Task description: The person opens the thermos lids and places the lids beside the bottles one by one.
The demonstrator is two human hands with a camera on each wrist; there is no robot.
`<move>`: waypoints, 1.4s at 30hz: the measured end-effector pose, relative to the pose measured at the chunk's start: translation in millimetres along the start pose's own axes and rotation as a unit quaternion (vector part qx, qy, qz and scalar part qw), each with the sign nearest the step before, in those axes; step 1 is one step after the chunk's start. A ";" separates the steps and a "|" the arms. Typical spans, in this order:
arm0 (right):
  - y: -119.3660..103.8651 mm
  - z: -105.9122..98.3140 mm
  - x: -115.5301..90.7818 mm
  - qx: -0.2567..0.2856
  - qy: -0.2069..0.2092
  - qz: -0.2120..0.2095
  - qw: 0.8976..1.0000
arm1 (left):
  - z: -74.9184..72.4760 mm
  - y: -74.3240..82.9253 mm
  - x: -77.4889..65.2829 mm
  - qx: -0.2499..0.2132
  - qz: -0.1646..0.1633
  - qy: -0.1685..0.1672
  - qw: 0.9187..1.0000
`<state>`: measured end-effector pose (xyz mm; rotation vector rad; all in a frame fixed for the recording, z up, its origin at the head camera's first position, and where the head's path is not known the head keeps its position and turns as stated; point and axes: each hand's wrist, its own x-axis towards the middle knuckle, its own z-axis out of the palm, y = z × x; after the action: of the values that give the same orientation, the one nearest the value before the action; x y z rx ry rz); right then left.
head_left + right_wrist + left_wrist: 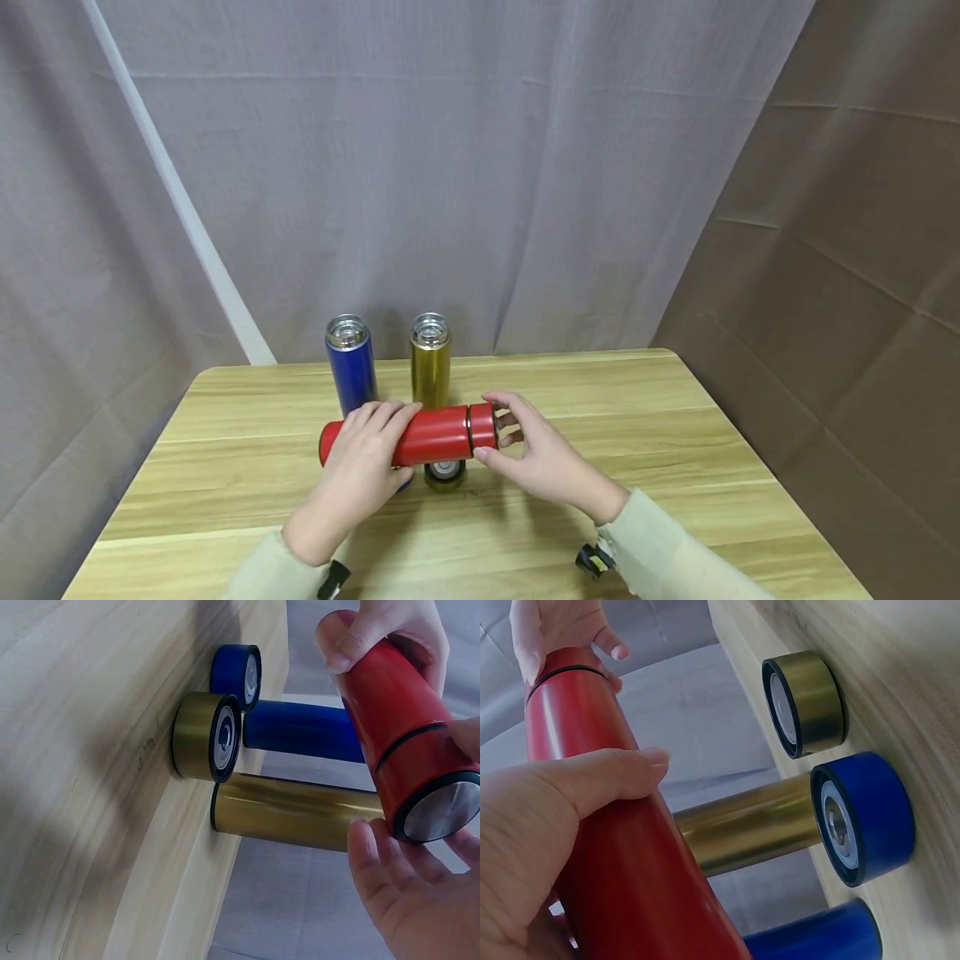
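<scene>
A red thermos point(435, 435) lies sideways in the air above the table, its lid end to the right. My left hand point(362, 457) grips the body from above, thumb along the near side. At the other end, my right hand point(542, 460) has its thumb and fingertips on opposite sides of the red lid point(427, 772), which sits on the thermos. Behind stand an uncapped blue thermos point(352, 371) and an uncapped gold thermos point(431, 375), both upright. A gold lid point(201, 736) and a blue lid point(885, 819) rest upside down on the table below the red thermos.
The wooden table point(675, 500) has rounded back corners. A grey curtain point(465, 183) hangs right behind its back edge, and a brown cloth wall point(840, 317) borders the right side. The red thermos partly hides the blue lid in the head view.
</scene>
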<state>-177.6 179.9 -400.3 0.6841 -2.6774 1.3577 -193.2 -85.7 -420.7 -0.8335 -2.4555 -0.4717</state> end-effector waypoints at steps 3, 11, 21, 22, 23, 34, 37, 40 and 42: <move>-1.0 -0.4 -0.6 0.005 -0.005 0.000 1.000 | -0.4 0.7 -0.1 -0.004 -0.002 0.003 1.000; -4.1 -2.5 0.8 0.012 0.009 0.072 0.997 | -1.0 2.6 -0.7 -0.006 0.006 0.009 1.000; 0.2 -1.1 0.9 0.005 0.008 0.099 0.995 | -0.7 2.8 -1.5 -0.003 0.012 0.010 1.000; 0.6 -1.1 0.8 0.014 0.007 0.095 0.995 | -0.5 2.7 -1.6 -0.002 0.012 0.010 1.000; 1.1 -1.1 0.6 0.023 0.006 0.090 0.996 | -0.4 2.5 -1.7 -0.002 0.012 0.011 1.000; 3.2 -3.0 -2.6 0.031 -0.004 0.010 0.999 | 0.7 1.6 -2.6 -0.012 -0.002 0.006 1.000; 2.7 -2.8 -2.4 0.038 -0.005 0.019 0.999 | 0.7 2.0 -2.8 -0.015 0.000 0.005 1.000; 2.1 -2.8 -2.2 0.040 0.000 0.036 0.999 | 0.7 2.6 -3.0 -0.014 0.006 0.007 1.000; 2.3 -2.8 -2.0 0.027 0.008 0.044 0.999 | 0.5 3.0 -3.1 -0.012 0.010 0.009 1.000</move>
<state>-177.2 184.1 -400.9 0.5644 -2.6977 1.4533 -189.3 -84.6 -422.4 -0.8596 -2.4260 -0.4992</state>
